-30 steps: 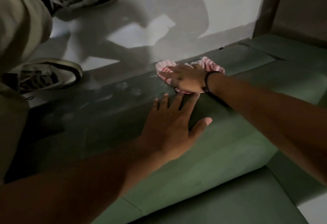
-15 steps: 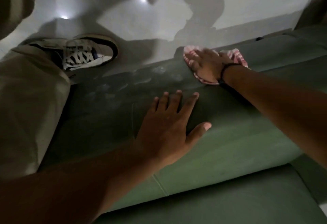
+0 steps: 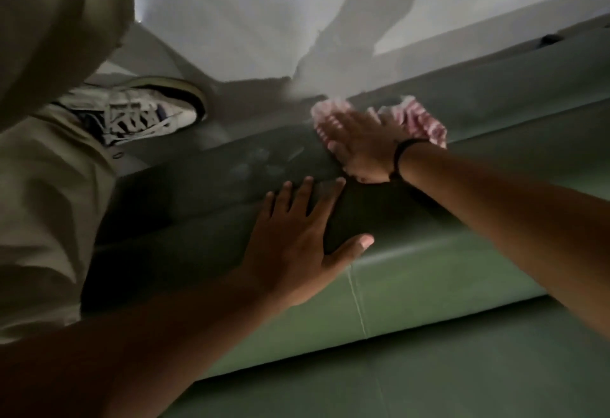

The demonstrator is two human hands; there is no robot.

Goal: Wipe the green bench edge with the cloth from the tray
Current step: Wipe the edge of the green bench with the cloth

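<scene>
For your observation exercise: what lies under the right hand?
A pink striped cloth lies under the right hand, pressed on the green bench. The cloth's middle is covered.

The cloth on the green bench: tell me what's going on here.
A person is wiping the green bench along its front edge. The right hand lies flat on a pink-and-white striped cloth, pressing it onto the edge nearest the floor. The left hand rests spread and empty on the bench top, seemingly as a brace. Smudges show on the edge beside the cloth, so wiping looks unfinished.
</scene>
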